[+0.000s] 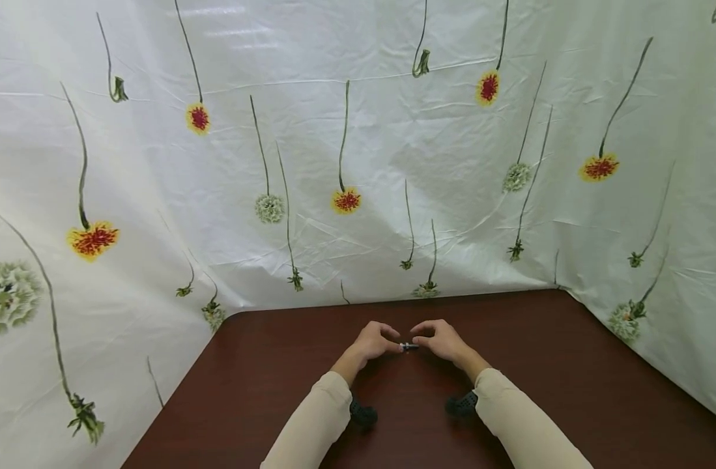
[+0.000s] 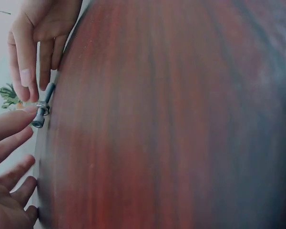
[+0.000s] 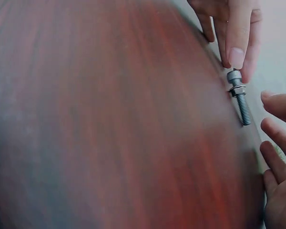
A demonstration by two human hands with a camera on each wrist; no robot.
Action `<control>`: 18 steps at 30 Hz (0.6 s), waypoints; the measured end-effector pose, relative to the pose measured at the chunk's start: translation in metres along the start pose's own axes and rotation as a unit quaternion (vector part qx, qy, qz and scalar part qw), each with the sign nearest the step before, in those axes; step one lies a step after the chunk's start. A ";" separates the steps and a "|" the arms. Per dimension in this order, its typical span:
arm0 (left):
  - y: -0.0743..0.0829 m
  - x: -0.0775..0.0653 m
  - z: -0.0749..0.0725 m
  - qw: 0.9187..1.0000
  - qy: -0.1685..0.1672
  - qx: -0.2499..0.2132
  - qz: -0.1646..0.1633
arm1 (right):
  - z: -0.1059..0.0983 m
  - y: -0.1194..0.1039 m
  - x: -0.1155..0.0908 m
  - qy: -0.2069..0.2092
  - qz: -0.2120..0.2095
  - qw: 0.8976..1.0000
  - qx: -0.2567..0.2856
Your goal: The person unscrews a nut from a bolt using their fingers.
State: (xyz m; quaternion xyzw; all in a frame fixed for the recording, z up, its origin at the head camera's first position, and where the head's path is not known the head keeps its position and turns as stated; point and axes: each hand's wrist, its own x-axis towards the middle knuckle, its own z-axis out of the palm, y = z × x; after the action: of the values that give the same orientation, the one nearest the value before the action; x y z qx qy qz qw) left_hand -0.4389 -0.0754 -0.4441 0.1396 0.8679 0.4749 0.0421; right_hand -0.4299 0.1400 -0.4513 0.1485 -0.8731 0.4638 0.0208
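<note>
A small metal bolt (image 1: pixel 409 346) lies on the dark table between both hands. The right wrist view shows its round head (image 3: pixel 234 76), a nut (image 3: pixel 237 90) partway along and the bare thread beyond. My left hand (image 1: pixel 372 342) is at the head end, its thumb tip right at the bolt head and its other fingers spread apart above. On the threaded side, my right hand (image 1: pixel 445 340) arches with thumb and fingers parted, a small gap from the bolt's end in the right wrist view. Nothing shows between the right fingertips.
The reddish-brown wooden table (image 1: pixel 264 365) runs back to a hanging white cloth (image 1: pixel 393 130) printed with flowers. The cloth also hangs along both sides. Dark devices (image 1: pixel 363 415) sit under the wrists, by the pale sleeves (image 1: pixel 313 417).
</note>
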 end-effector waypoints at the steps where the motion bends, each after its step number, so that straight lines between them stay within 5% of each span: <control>1: 0.000 0.000 0.001 1.000 -0.002 0.003 -0.004 | 0.001 0.001 0.000 0.002 0.000 1.000 -0.005; 18: 0.003 0.003 0.009 0.999 0.017 0.035 0.002 | 0.006 0.002 0.003 0.014 -0.019 0.998 -0.053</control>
State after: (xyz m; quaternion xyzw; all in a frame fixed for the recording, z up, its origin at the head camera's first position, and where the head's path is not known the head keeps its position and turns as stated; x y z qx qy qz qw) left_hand -0.4398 -0.0658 -0.4464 0.1347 0.8842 0.4468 0.0219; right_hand -0.4324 0.1351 -0.4558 0.1575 -0.8931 0.4186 0.0493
